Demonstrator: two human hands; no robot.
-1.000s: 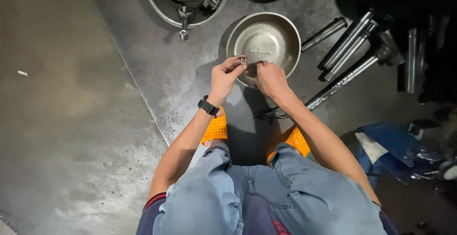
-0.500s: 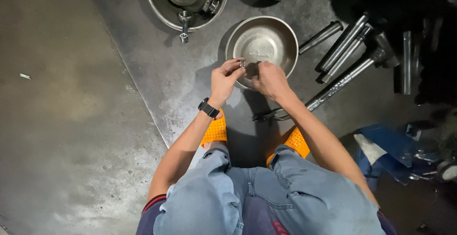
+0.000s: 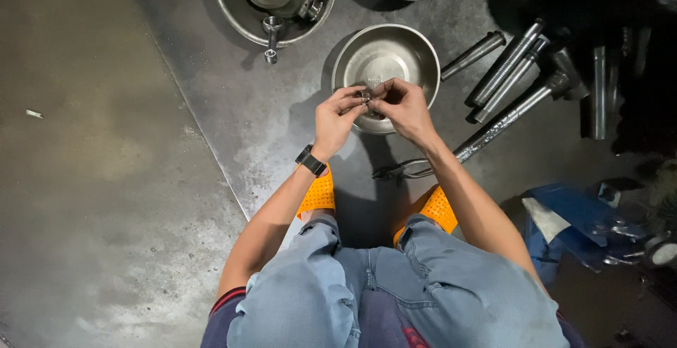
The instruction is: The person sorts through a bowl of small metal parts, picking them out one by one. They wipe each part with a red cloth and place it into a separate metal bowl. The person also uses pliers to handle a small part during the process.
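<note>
- While squatting on the dark floor point(image 3: 106, 179), pinching a small metal ring part point(image 3: 365, 98) between both sets of fingertips.
- Left hand point(image 3: 337, 117) clenched on its left side, black watch point(image 3: 312, 160) at the wrist.
- Right hand point(image 3: 399, 107) gripping the other side.
- Held just above an empty steel bowl point(image 3: 386, 52).
- Steel shafts point(image 3: 508, 66) lying to the right; orange sandals point(image 3: 319, 194) below.

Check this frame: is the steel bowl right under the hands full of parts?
No, the steel bowl under both hands looks bare inside; the small metal part is pinched between their fingers.
</note>
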